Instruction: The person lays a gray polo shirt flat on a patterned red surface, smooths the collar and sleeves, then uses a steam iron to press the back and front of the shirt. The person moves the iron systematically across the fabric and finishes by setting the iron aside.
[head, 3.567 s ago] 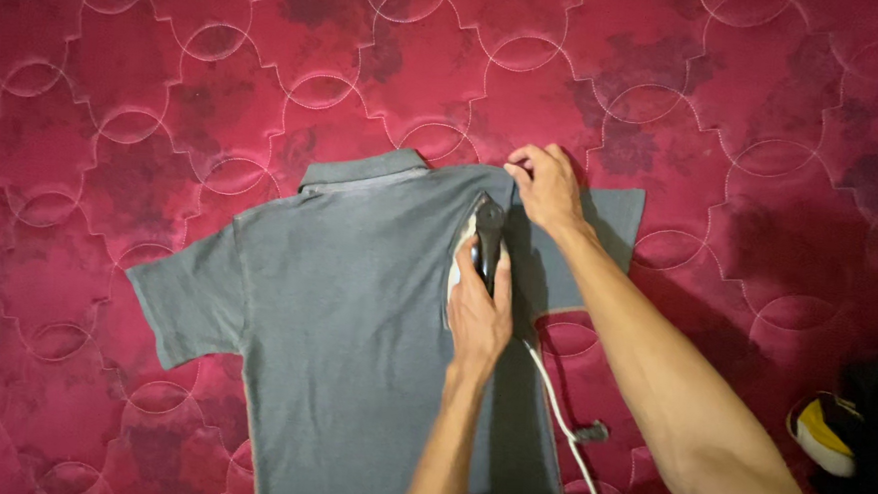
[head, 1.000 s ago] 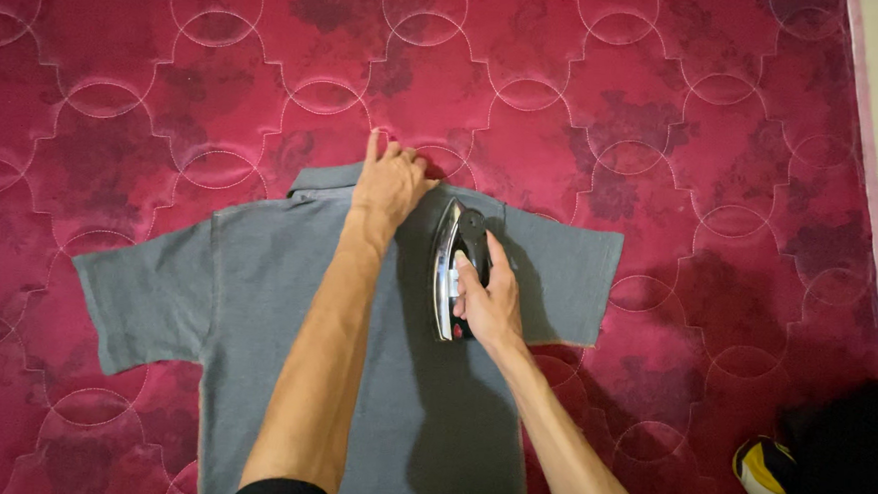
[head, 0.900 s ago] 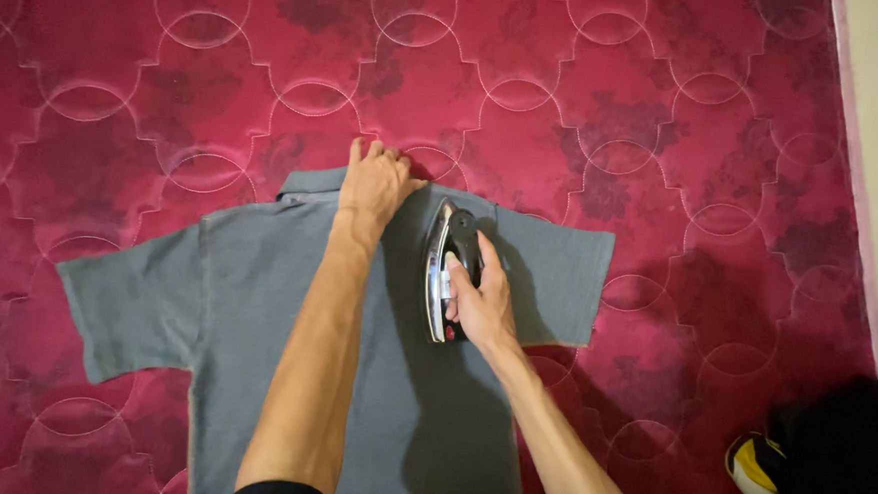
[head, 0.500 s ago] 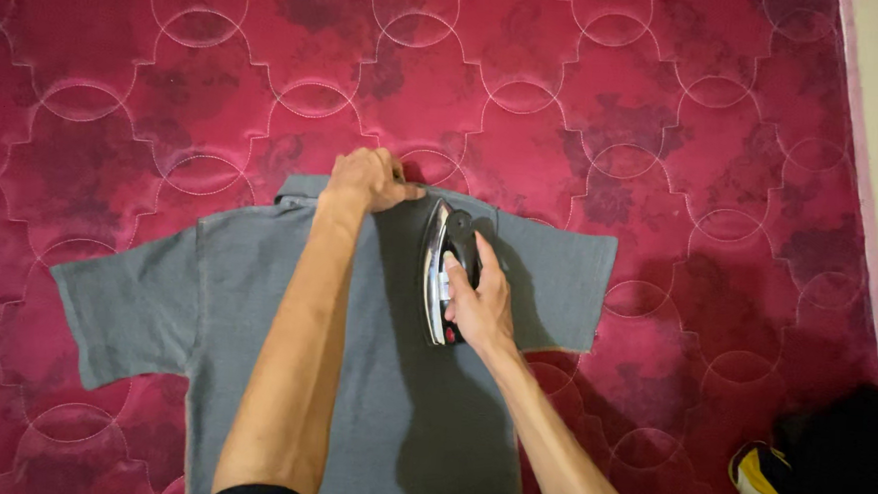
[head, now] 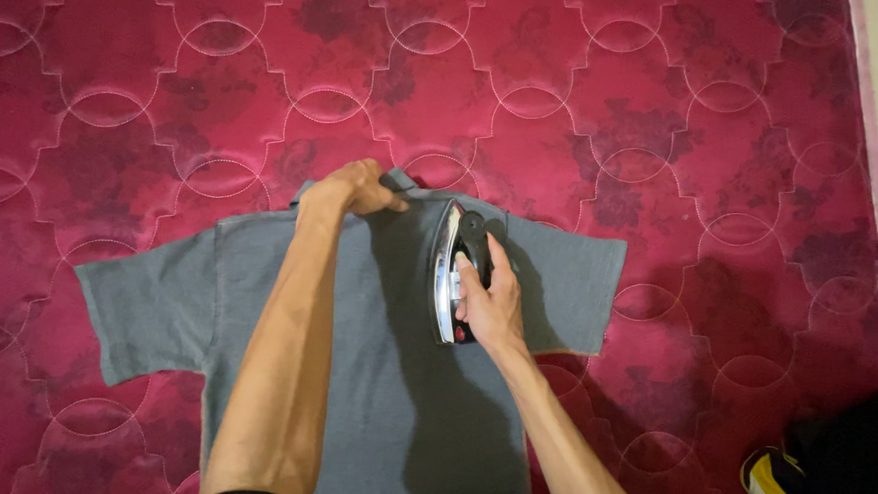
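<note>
A red quilted mattress [head: 587, 94] fills nearly the whole view, stitched in looping curves, and a grey short-sleeved polo shirt [head: 286, 299] lies spread flat on it, sleeves out to either side. Next in size come the person's two bare forearms, reaching up across the shirt. The left hand [head: 357, 186] is curled closed at the top edge of the shirt, its fingers pinching the collar [head: 398, 181] — the fold of cloth sticks out just past the fingertips. The right hand [head: 491, 305] is wrapped shut around the black handle of an iron [head: 450, 268], which sits on the shirt's upper chest, its shiny soleplate edge showing to the left of the fingers and its nose pointing toward the collar, close beside the left hand's knuckles — not touching them.
</note>
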